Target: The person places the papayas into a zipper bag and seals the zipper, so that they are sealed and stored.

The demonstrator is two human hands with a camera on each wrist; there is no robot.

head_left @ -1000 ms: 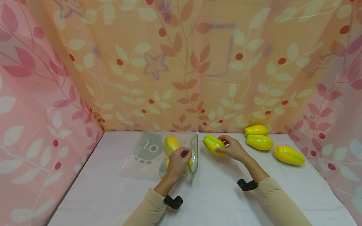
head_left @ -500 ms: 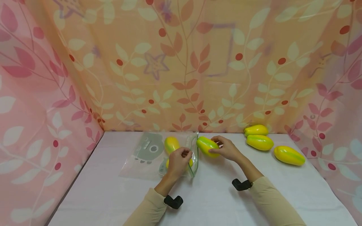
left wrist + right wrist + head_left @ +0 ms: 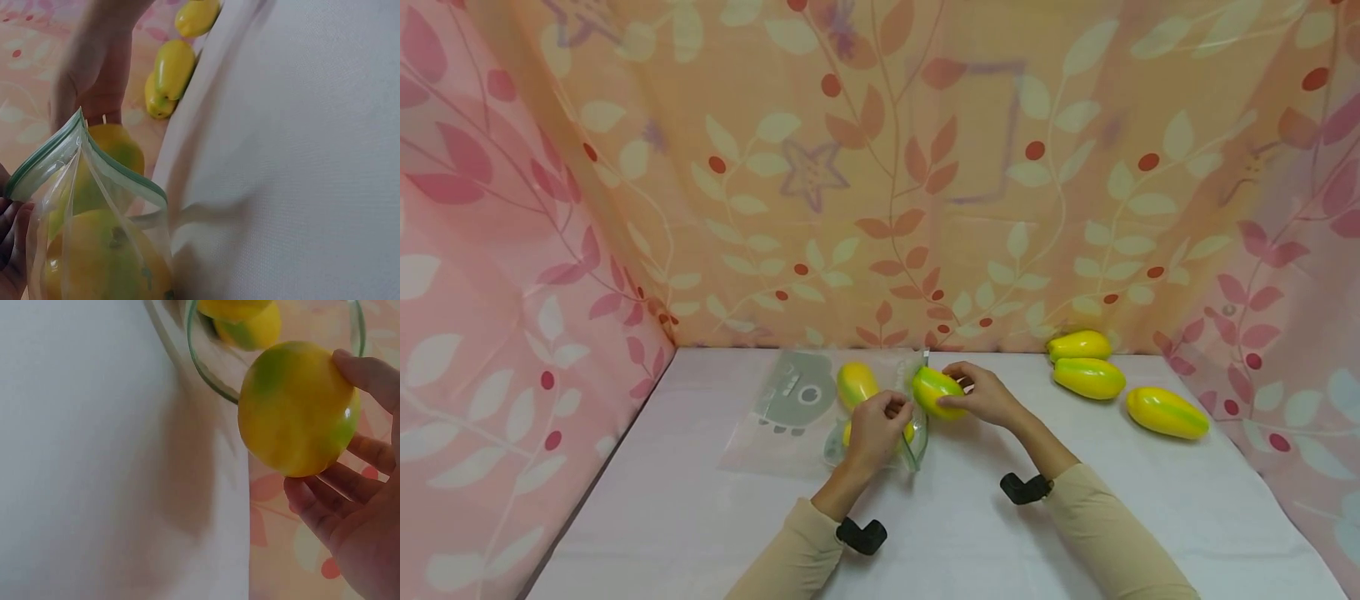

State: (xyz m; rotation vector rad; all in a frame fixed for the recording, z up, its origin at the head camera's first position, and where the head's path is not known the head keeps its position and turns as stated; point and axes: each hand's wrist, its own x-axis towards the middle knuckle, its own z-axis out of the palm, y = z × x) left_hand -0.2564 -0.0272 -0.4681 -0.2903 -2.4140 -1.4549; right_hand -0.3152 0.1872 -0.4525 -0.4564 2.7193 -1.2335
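Note:
A clear zip bag (image 3: 748, 446) with a grey cartoon print and a green zip edge lies on the table, its mouth facing right and parted. Two yellow-green papayas are inside: one toward the back (image 3: 856, 382), the other partly hidden behind my left hand (image 3: 874, 429). The fingers of that hand pinch the bag's edge at the mouth. My right hand (image 3: 988, 396) grips another papaya (image 3: 936, 392) around its near end, and its far end is at the bag's opening. In the right wrist view, the green rim (image 3: 209, 378) curves around behind the held papaya (image 3: 297, 412).
Three more papayas lie at the right of the table: one at the back (image 3: 1081, 345), one just in front of it (image 3: 1088, 378), and one farther right (image 3: 1167, 413). Patterned curtains (image 3: 880, 167) enclose the table (image 3: 955, 533) at the back and both sides.
My right hand has moved left, carrying the papaya from beside the bag to its mouth. My left hand stays nearly still, pinching the bag's edge.

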